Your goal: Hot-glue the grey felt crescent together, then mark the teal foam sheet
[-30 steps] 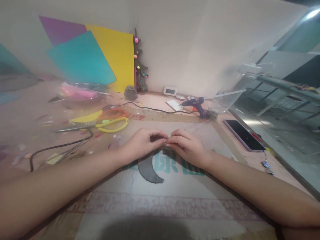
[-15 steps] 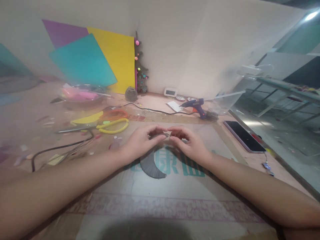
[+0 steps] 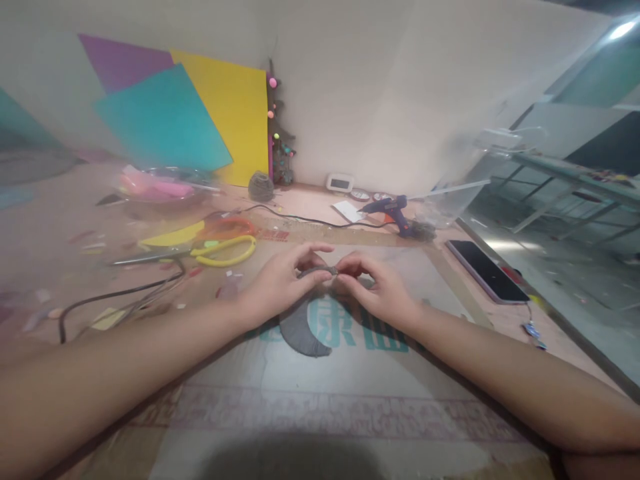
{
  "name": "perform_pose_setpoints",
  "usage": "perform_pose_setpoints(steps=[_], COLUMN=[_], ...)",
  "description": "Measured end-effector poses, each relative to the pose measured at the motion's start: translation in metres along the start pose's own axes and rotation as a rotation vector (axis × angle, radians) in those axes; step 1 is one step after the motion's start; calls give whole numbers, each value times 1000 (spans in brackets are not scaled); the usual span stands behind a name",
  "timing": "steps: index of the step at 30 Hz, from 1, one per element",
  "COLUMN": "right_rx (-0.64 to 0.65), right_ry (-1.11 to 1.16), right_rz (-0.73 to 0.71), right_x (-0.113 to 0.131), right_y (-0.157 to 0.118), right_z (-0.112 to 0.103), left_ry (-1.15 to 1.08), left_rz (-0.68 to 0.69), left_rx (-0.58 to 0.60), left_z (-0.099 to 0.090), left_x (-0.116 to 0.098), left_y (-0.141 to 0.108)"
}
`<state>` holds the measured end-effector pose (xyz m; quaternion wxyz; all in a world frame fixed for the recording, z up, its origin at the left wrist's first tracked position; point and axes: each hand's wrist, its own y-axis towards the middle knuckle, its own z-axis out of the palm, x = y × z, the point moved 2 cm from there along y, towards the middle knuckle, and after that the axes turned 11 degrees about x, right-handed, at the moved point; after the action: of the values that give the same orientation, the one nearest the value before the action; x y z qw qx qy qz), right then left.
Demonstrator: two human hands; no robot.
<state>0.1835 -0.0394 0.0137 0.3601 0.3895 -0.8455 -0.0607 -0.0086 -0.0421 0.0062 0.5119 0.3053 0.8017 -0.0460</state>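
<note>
The index fingertips of the two hands no longer meet above the grey crescent (image 3: 305,330): the left hand (image 3: 280,283) now lifts its index finger clear, straight out over the upper tip, while the right hand (image 3: 376,288) brings thumb and index finger together at that tip. This probably leaves the fine work at the tip to the right hand, with the left steadying the piece. The left thumb clamps the crescent's upper part against the fingers behind it; the right fingertips pinch its end, though whether a thread is caught between them is too small to tell. The crescent curves down below the left hand, over the printed board (image 3: 390,390); I cannot tell whether its lower end touches it.

At the back left, a clear bowl (image 3: 187,171) holds pink pieces (image 3: 165,189), blurred. At the back right, beside the glue gun (image 3: 395,212), stands a clear plastic box (image 3: 457,203); what it contains, if anything, is unclear
</note>
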Motion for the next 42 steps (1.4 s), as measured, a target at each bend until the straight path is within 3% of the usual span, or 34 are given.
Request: perform_pose_setpoints(steps=[15,21,28,37,42], right_rx=[64,55,53,-23,-46], right_ry=[-6,18,92,140,40], right_rz=[-35,67,143,112,39], right_x=[-5,-5,-11,-10,-8], right_y=[1,4,5,2,2], right_z=[2,2,4,2,-2], left_ry=[41,75,91,72,94], left_rz=[-24,-98,-37,-49,-36], left_rx=[9,66,53,-14,-17], left_z=[0,0,-1,-2,-2], left_x=[0,-1,0,-2,-4], left_y=[2,3,3,3,2])
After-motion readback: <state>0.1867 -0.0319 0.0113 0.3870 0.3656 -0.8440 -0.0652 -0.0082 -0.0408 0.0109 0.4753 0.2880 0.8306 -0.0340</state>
